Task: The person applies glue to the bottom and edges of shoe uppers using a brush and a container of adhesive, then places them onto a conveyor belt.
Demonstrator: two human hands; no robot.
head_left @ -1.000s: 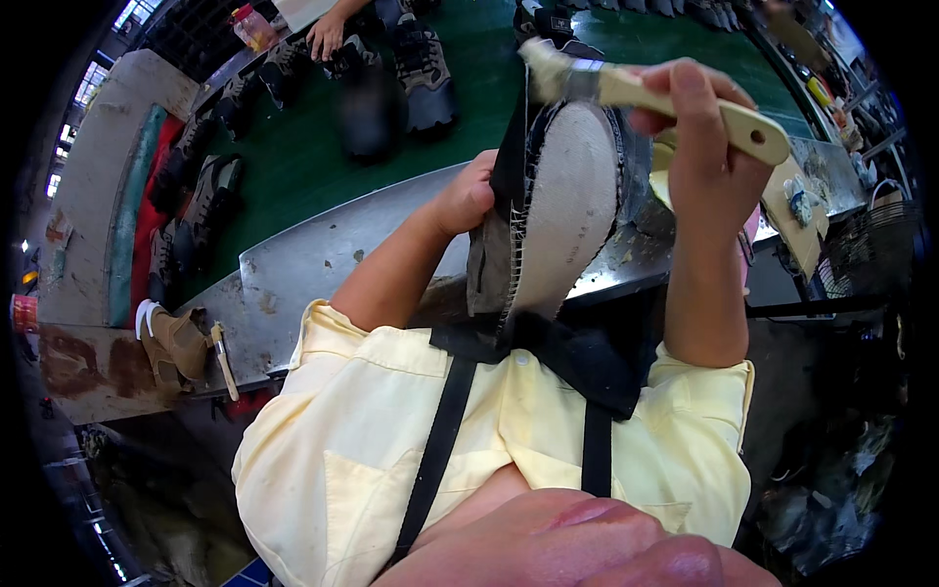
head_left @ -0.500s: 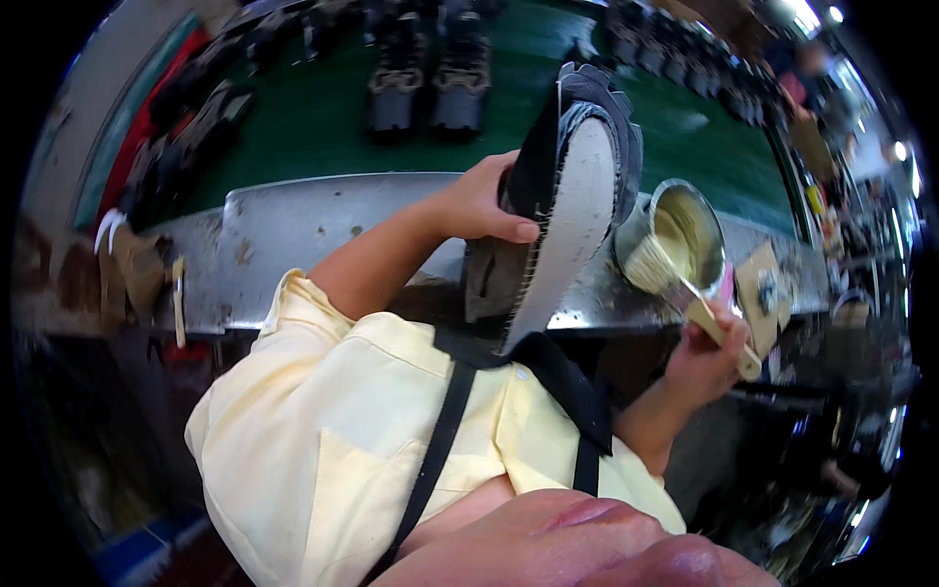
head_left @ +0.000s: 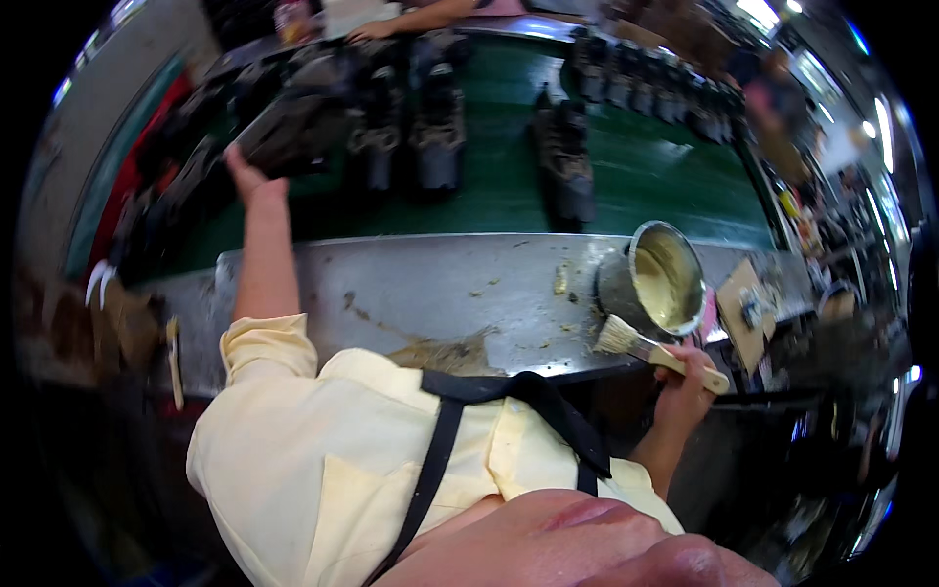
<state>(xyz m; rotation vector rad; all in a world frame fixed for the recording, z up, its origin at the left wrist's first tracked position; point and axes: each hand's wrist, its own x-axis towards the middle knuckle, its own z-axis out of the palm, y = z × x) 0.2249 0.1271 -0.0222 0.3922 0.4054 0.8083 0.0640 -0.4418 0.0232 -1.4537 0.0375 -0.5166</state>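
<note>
Green covers the broad far surface (head_left: pixel 646 176), and between it and me runs a long metal surface (head_left: pixel 421 284), stained and spotted with residue. Dark shoes line the green: one row (head_left: pixel 650 88) at the far right, another row (head_left: pixel 176 201) down the left side, a pair (head_left: pixel 437 147) left of the middle, and a single shoe (head_left: pixel 565 166) to the right of that pair.

My left arm is stretched out toward the dark shoe (head_left: pixel 298 125) at the far left, which lies aslant just left of the pair. I take the step in hand to be setting that shoe among the others; the next move, as I judge it, calls for leaving it steady without knocking the pair. My left fingers (head_left: pixel 238 161) are at its near left end and seem to touch it, but blur keeps me from telling whether they grip it or only rest against it. Nor can I tell whether the green bears its full weight.

On my right, a metal pot (head_left: pixel 618 286) sits on the metal surface, with cream paste (head_left: pixel 653 292) inside. Just right of it lies a piece of cardboard (head_left: pixel 738 293). My right fingers (head_left: pixel 696 362), on the near side of the pot, are wrapped around the handle of a brush (head_left: pixel 646 348); its pale bristles point left, outside the pot's rim and well apart from the dark shoe. A second brush (head_left: pixel 175 362) lies at the near left.
</note>
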